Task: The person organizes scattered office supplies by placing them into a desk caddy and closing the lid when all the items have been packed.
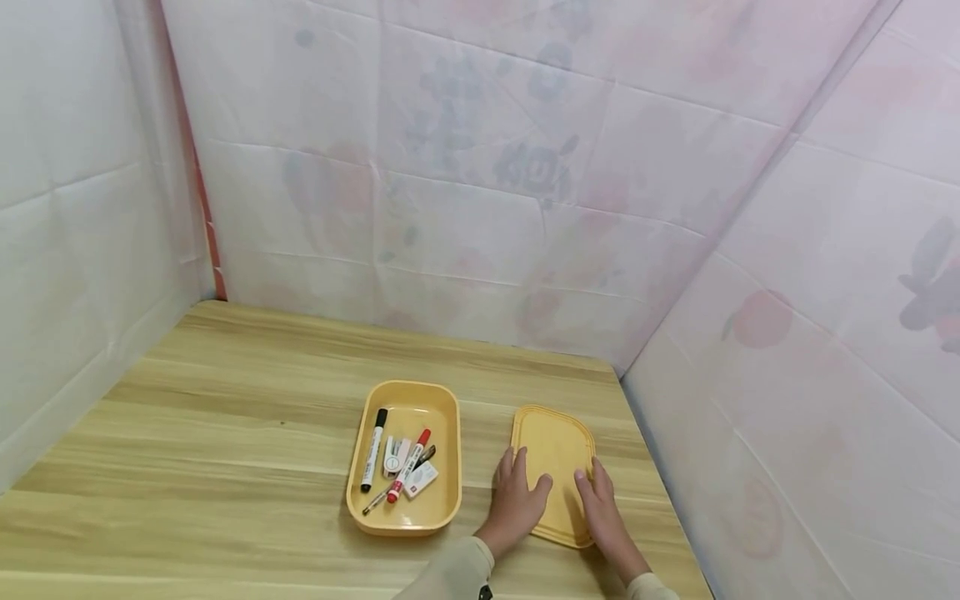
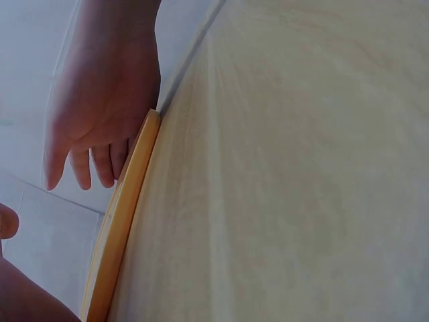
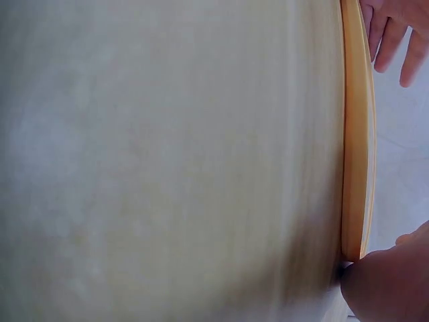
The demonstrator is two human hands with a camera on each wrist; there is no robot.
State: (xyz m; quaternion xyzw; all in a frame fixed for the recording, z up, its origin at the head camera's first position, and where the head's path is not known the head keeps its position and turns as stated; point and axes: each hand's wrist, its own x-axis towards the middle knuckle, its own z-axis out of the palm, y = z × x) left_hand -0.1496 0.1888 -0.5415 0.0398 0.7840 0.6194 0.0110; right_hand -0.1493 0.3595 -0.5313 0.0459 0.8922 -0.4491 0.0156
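A flat yellow lid [image 1: 558, 442] with rounded corners lies on the wooden table, right of a yellow box. My left hand [image 1: 514, 502] is at the lid's left edge, thumb reaching over its top. At the opposite edge is my right hand [image 1: 606, 518], its thumb also towards the middle. The left wrist view shows the right hand [image 2: 110, 100] with fingers extended beside the lid's rim [image 2: 127, 208]. Straight fingers of the left hand [image 3: 401, 23] appear in the right wrist view, past the lid's side [image 3: 358, 134]. The fingers' undersides are partly hidden.
The open yellow box [image 1: 454, 450] holds a black-capped marker [image 1: 372, 450], a red marker [image 1: 409, 467], a pen [image 1: 375, 502], a small white block [image 1: 422, 480] and a small white item [image 1: 392, 458]. Printed white sheets [image 1: 465, 225] enclose the table [image 1: 225, 433] at back and sides.
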